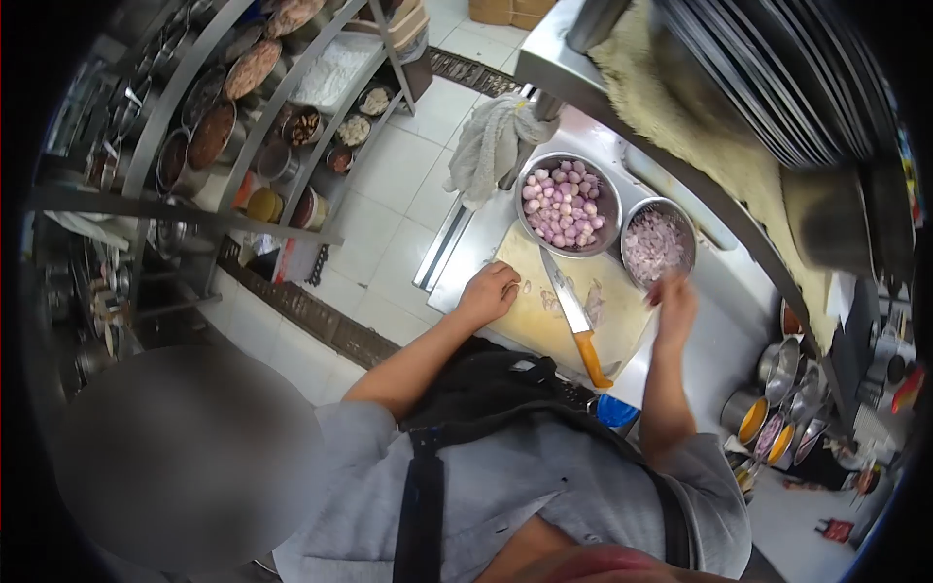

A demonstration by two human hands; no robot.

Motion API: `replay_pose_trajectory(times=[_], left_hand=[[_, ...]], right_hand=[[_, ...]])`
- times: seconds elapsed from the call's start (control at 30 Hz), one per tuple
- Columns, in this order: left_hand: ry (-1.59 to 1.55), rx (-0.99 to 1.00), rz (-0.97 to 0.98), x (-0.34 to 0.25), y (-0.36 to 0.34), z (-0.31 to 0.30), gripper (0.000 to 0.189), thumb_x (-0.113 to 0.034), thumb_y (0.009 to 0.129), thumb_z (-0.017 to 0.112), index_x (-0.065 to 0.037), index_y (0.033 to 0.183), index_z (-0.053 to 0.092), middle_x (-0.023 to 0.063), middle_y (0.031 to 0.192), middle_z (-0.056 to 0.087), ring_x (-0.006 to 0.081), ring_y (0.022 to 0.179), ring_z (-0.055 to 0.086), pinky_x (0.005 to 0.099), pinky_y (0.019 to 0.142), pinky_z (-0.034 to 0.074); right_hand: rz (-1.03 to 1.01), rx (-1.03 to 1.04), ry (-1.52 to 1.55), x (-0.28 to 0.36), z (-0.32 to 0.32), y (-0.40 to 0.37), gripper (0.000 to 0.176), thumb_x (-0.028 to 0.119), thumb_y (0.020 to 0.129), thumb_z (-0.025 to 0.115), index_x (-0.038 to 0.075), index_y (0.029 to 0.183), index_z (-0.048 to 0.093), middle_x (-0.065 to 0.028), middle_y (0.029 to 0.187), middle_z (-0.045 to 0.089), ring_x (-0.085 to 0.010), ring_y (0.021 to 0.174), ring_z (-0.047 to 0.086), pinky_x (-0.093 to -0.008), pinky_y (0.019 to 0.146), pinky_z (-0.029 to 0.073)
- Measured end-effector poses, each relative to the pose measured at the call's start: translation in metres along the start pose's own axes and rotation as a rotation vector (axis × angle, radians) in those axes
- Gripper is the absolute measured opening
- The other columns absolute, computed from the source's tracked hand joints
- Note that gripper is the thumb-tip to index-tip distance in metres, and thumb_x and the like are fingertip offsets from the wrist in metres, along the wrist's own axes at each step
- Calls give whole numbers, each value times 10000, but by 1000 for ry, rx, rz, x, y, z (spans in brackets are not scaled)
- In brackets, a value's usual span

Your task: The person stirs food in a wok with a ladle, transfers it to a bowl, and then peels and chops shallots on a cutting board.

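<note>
**Metal kitchen counter (pixel 719 303) with shallots (pixel 562 202), whole and chopped**

Beyond the counter, to your left, a pale tiled floor (pixel 406 167) runs to a metal rack (pixel 194 70) loaded with filled containers. A grey towel (pixel 494 141) hangs at the counter's far left corner.

In front of you lies a yellowish cutting board (pixel 624 332). The whole shallots fill the larger metal bowl (pixel 610 209) at its far edge; the chopped ones (pixel 653 245) sit in a smaller metal bowl (pixel 691 239) just to the right. A knife (pixel 573 309) lies across the board, its orange handle toward you and its blade pointing at the larger bowl. Small purplish scraps (pixel 595 303) lie on both sides of the blade.

Your left hand (pixel 494 290) is at the board's left edge, fingers curled; you cannot tell whether they pinch anything. Your right hand (pixel 676 301) is beside the smaller bowl's near rim, too blurred to tell whether its fingers are spread or pressed together.
</note>
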State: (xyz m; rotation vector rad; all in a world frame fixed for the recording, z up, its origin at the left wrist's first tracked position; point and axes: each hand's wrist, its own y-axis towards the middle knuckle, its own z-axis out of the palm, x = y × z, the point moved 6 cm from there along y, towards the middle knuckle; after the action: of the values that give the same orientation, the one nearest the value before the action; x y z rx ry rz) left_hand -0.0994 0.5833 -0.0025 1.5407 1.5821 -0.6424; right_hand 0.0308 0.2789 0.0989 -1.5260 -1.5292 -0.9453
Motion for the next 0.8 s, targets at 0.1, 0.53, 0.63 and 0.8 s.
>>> replay_pose_trajectory(times=[0.1,0.53,0.63,0.8], left_hand=[[-167,105,-171,14,10,1,108,-97,839,673,-50,936,677,107,889,670,244,779,662,358,669,521],[535,263,272,-58,251,38,272,-118,773,638,-105,1035,710,116,1073,677,310,1031,626,412,867,520],[692,488,222,-63,254,53,318,-128,784,631,-125,1094,701,86,1181,647,292,1158,559,409,947,482],[913,554,446,-75,233,64,261,-189,837,612,-104,1071,693,94,1135,667,274,1134,572,432,910,482]], right_hand=[[-17,241,-407,-33,36,-118,229,182,872,649,4,1015,654,-146,789,639,-281,712,626,-381,657,510],[-135,235,-600,-26,48,-168,553,62,737,655,58,1274,527,-203,991,597,-393,927,604,-473,808,507],[-89,286,-470,-25,55,-190,500,94,782,665,47,1260,526,-235,1014,628,-420,920,624,-487,796,511],[-46,402,-347,-13,81,-207,311,128,857,644,74,1159,595,-264,939,646,-449,910,618,-493,744,489]])
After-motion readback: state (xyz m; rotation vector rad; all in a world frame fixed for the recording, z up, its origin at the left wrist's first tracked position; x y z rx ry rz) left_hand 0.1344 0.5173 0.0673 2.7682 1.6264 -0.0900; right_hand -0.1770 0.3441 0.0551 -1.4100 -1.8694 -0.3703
